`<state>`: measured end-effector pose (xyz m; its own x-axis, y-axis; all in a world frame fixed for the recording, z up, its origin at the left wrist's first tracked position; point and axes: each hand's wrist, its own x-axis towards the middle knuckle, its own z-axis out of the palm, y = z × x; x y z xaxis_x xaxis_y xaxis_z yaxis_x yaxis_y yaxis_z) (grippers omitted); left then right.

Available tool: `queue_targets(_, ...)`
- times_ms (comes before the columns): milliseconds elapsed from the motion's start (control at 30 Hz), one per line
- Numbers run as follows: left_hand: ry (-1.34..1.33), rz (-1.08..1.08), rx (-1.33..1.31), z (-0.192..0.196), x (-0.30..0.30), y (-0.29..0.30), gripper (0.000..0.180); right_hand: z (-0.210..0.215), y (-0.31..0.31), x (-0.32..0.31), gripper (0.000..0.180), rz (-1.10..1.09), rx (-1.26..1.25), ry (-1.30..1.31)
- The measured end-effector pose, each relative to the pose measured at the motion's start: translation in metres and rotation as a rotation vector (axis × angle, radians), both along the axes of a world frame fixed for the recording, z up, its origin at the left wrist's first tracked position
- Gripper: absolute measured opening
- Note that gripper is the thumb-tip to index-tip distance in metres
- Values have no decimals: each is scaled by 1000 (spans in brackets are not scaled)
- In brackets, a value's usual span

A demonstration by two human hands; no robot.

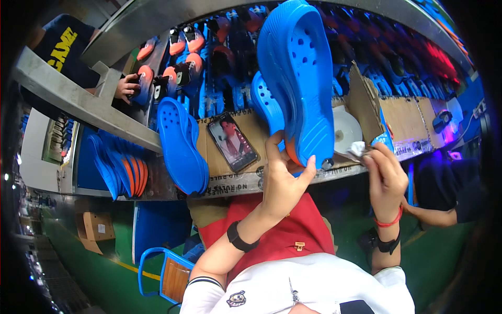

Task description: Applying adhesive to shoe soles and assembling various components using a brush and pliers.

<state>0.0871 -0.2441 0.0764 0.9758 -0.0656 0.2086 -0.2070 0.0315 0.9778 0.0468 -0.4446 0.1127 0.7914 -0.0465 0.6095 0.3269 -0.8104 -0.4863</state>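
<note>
A blue shoe sole (314, 78) with round holes and an orange patch near its heel stands on end in front of me. Its lower end is gripped between the thumb and fingers of my left hand (286, 175). To its right, my right hand (386, 175) pinches a small crumpled white cloth (357, 148), apart from the sole. Behind the cloth sits a round white dish (346, 128) with a brownish stain inside. Another blue sole (266, 99) shows partly behind the held one. More blue soles (180, 144) lean together at the left of the bench.
A phone (232, 141) lies on the cardboard-covered bench (261, 180). A torn cardboard flap (364, 99) rises beside the dish. Orange and black shoes (194, 63) line the rack behind. A metal bar (89, 102) crosses at left, near another person's hand (127, 88). Someone's forearm (431, 214) shows at right.
</note>
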Motion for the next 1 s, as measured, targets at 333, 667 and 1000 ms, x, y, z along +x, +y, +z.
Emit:
queue_targets(333,163,-451,-290,74,17,-62,63,7,-77,-48,6,-421,148,-86)
queue_targets(667,-18,-642,-630,231,168,-225,38,20,-91,-69,5,-446,111,-208)
queue_targets(1000,-488,-134,309,50,21,-42,58,-10,-41,-40,10,-150,133,-94)
